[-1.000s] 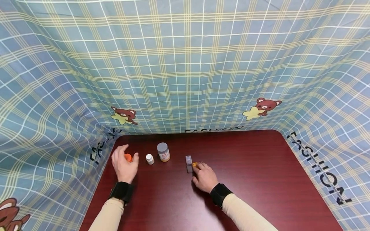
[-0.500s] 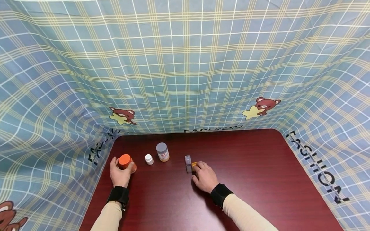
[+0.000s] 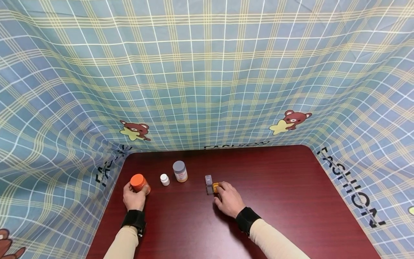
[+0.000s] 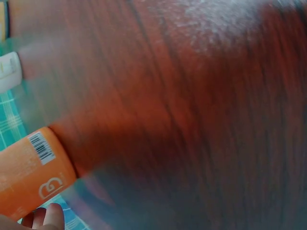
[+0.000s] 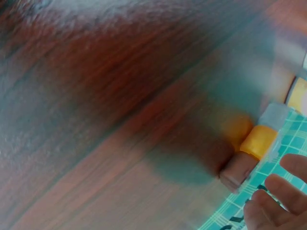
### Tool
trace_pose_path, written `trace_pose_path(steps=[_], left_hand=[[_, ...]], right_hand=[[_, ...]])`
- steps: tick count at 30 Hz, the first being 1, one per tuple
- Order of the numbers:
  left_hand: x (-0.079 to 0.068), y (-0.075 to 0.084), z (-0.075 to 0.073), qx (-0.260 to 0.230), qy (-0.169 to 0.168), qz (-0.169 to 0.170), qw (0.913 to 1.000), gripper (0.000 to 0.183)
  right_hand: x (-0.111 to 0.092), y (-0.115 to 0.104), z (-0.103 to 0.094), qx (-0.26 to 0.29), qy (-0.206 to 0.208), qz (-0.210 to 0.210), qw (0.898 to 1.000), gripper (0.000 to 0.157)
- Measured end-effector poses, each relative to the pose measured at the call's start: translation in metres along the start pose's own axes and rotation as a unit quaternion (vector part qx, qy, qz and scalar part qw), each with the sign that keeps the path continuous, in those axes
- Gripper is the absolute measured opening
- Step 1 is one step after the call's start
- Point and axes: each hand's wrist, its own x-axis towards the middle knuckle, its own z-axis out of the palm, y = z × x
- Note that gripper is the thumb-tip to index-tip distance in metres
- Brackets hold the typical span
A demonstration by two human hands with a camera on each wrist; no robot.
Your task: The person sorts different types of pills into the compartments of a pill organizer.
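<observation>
On the left of the table, my left hand (image 3: 133, 199) grips an orange bottle (image 3: 138, 182) with its fingers and thumb around the sides. The bottle (image 4: 36, 172) stands upright, and the left wrist view shows its barcode. My right hand (image 3: 229, 200) hovers with bent, loose fingers beside a small yellow box-like piece (image 3: 215, 187). Left of that lies a small clear box-like piece (image 3: 209, 184). In the right wrist view, the fingers (image 5: 276, 196) look apart from the yellow piece (image 5: 259, 142); contact is hard to judge. Whether the pieces are joined is unclear.
A small white bottle (image 3: 165, 180) and a larger grey-capped jar (image 3: 180, 171) stand between the two hands, toward the back. The dark red table (image 3: 271, 180) is bordered by a plaid cloth (image 3: 213, 90) behind and at both sides.
My left hand has come down around the orange bottle and now grips it. The right hand has hardly moved; slightly more of the yellow piece shows beside its fingers.
</observation>
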Motion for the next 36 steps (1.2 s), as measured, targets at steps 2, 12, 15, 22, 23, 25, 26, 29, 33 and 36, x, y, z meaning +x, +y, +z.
trace_pose_path(steps=[2, 12, 15, 22, 23, 25, 26, 29, 33, 36], left_hand=[[0.0, -0.003, 0.0, 0.008, 0.002, -0.004, 1.0, 0.066], [0.006, -0.02, 0.002, 0.034, 0.003, -0.009, 0.9994, 0.064], [0.007, -0.023, 0.003, 0.034, 0.007, -0.002, 0.9994, 0.063], [0.007, -0.024, 0.006, 0.028, 0.041, 0.014, 0.9987, 0.053], [0.007, -0.023, 0.006, 0.025, 0.045, 0.016, 0.9985, 0.052], [0.006, -0.021, 0.007, 0.021, 0.053, 0.022, 0.9982, 0.052], [0.006, -0.019, 0.008, 0.018, 0.055, 0.025, 0.998, 0.052], [0.004, -0.011, 0.01, 0.013, 0.06, 0.038, 0.9974, 0.052], [0.001, 0.008, 0.012, -0.002, 0.057, 0.065, 0.9963, 0.052], [-0.002, 0.025, 0.015, -0.02, 0.05, 0.093, 0.9942, 0.053]], right_hand=[[0.0, -0.001, 0.001, 0.001, 0.001, -0.003, 1.0, 0.035], [-0.001, 0.0, 0.002, 0.0, 0.007, -0.009, 1.0, 0.04], [-0.001, 0.0, 0.001, 0.0, 0.007, -0.008, 1.0, 0.04], [0.0, 0.001, -0.002, 0.009, 0.001, 0.0, 1.0, 0.039], [0.0, 0.001, -0.003, 0.011, 0.0, 0.001, 1.0, 0.039], [0.001, 0.002, -0.003, 0.014, -0.003, 0.003, 1.0, 0.039], [0.001, 0.002, -0.004, 0.014, -0.006, 0.005, 1.0, 0.04], [0.002, 0.005, -0.005, 0.012, -0.017, 0.009, 1.0, 0.042], [0.006, 0.008, -0.009, 0.008, -0.023, 0.012, 1.0, 0.045], [0.012, 0.009, -0.013, 0.015, -0.014, 0.011, 1.0, 0.048]])
